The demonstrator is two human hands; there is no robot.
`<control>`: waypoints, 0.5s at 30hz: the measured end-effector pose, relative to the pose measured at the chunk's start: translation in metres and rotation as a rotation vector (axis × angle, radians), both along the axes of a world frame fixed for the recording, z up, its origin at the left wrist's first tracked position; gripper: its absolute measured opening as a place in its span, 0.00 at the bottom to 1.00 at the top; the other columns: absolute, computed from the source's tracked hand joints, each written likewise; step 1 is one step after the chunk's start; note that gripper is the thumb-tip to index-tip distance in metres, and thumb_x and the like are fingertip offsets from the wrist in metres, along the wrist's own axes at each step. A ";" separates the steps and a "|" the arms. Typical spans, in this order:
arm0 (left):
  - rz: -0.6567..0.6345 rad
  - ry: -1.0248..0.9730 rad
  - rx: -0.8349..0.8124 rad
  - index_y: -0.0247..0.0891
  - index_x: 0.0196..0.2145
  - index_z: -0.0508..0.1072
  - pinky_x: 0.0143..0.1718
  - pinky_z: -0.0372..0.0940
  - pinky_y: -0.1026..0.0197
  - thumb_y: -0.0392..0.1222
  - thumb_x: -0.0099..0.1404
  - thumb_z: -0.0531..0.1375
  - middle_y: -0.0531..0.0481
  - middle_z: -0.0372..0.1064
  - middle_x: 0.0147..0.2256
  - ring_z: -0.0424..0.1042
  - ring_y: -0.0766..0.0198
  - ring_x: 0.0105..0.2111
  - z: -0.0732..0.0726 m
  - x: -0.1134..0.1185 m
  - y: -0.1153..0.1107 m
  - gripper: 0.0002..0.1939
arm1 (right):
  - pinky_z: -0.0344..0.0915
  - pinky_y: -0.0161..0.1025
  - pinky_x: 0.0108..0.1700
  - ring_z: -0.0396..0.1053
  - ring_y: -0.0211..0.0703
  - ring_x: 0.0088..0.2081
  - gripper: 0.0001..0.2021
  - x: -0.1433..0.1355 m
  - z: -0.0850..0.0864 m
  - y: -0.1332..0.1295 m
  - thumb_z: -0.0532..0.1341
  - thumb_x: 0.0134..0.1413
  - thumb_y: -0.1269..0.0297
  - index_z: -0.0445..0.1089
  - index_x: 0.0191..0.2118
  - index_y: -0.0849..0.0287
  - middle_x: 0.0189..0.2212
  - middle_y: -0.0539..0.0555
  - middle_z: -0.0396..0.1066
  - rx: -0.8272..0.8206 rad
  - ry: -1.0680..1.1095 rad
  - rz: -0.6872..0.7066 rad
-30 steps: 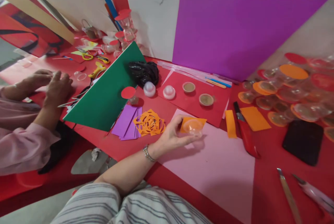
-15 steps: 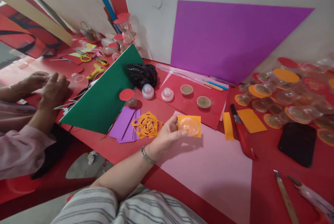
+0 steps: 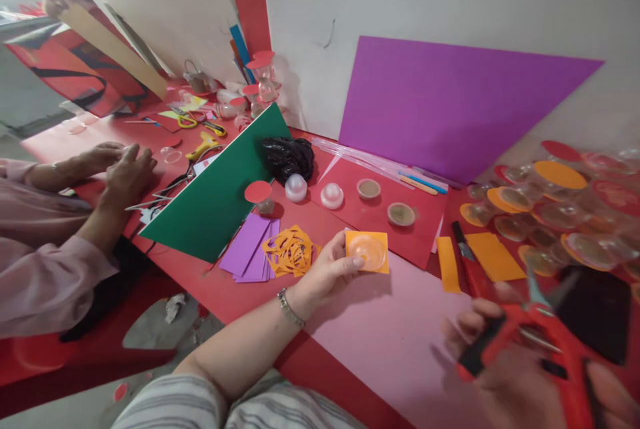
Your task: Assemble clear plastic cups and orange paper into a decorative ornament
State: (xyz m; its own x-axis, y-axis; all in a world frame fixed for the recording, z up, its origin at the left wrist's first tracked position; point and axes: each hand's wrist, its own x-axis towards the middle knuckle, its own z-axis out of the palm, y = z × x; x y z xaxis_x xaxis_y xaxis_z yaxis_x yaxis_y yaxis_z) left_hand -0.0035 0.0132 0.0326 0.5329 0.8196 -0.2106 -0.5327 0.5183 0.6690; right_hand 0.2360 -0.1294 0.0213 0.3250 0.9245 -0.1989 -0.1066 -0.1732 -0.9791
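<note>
My left hand (image 3: 334, 272) pinches an orange paper square (image 3: 384, 267) with a clear round plastic cup (image 3: 367, 252) against it, the thumb pressing on the cup's edge. It is above the pink sheet (image 3: 370, 329). At the lower right, my right hand (image 3: 525, 375) has its fingers around a pair of snips (image 3: 540, 335) with red and black handles and a spring between them. Their blades point away from me, slightly blurred. Next to my left hand lie orange paper offcuts (image 3: 290, 252) and purple paper strips (image 3: 247, 249).
Sand-filled cups (image 3: 401, 214) sit on a red sheet. A red cutter knife (image 3: 469, 265), orange paper pieces (image 3: 495, 257), a black phone-like slab (image 3: 595, 312) and stacked plastic hourglasses (image 3: 560, 209) are at right. A green board (image 3: 215, 195) stands left, beyond it a co-worker's hands (image 3: 125, 169).
My right hand has come into view at the lower right, holding the snips. My left hand still holds the orange square and cup in nearly the same place. The view has shifted slightly.
</note>
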 end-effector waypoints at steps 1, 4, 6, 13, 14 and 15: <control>0.004 -0.001 -0.001 0.37 0.38 0.71 0.47 0.70 0.56 0.46 0.47 0.77 0.52 0.70 0.36 0.72 0.64 0.38 0.000 0.000 0.001 0.26 | 0.73 0.60 0.46 0.75 0.57 0.43 0.28 -0.013 0.005 0.005 0.55 0.60 0.38 0.64 0.65 0.33 0.49 0.57 0.75 0.006 0.063 -0.040; 0.029 0.002 0.010 0.37 0.37 0.70 0.46 0.70 0.57 0.46 0.46 0.77 0.53 0.69 0.35 0.72 0.65 0.36 -0.001 0.000 0.002 0.26 | 0.73 0.55 0.43 0.75 0.56 0.41 0.29 -0.044 0.015 0.019 0.55 0.59 0.38 0.69 0.62 0.42 0.47 0.60 0.76 -0.054 0.239 -0.061; 0.043 0.007 0.025 0.37 0.37 0.70 0.46 0.70 0.56 0.47 0.46 0.77 0.53 0.69 0.34 0.71 0.65 0.36 -0.001 0.000 0.002 0.26 | 0.73 0.51 0.40 0.75 0.56 0.41 0.31 -0.055 0.016 0.028 0.65 0.52 0.43 0.71 0.60 0.48 0.46 0.61 0.76 -0.072 0.289 -0.015; 0.068 0.026 0.052 0.37 0.39 0.70 0.44 0.68 0.60 0.47 0.48 0.77 0.52 0.69 0.35 0.70 0.66 0.35 -0.001 -0.003 0.002 0.26 | 0.71 0.41 0.33 0.74 0.48 0.35 0.24 -0.064 -0.002 0.039 0.68 0.51 0.53 0.75 0.54 0.56 0.40 0.59 0.76 -0.147 0.106 0.062; 0.067 0.025 0.055 0.37 0.38 0.70 0.44 0.67 0.61 0.47 0.48 0.77 0.53 0.69 0.35 0.70 0.66 0.35 0.000 -0.003 0.002 0.26 | 0.71 0.41 0.33 0.73 0.48 0.34 0.23 -0.064 -0.003 0.038 0.67 0.52 0.52 0.75 0.53 0.56 0.39 0.58 0.76 -0.144 0.081 0.060; 0.066 0.024 0.059 0.37 0.38 0.70 0.43 0.67 0.62 0.47 0.48 0.77 0.53 0.69 0.35 0.70 0.67 0.35 0.000 -0.003 0.003 0.26 | 0.72 0.41 0.35 0.73 0.47 0.35 0.22 -0.064 -0.004 0.036 0.67 0.53 0.51 0.75 0.52 0.56 0.38 0.57 0.76 -0.144 0.055 0.055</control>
State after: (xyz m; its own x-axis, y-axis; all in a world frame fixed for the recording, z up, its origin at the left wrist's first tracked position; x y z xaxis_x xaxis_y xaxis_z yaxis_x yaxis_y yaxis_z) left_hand -0.0068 0.0158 0.0325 0.4730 0.8639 -0.1731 -0.5479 0.4423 0.7100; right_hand 0.1720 -0.0932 0.0177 0.2595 0.9014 -0.3466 -0.1460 -0.3182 -0.9367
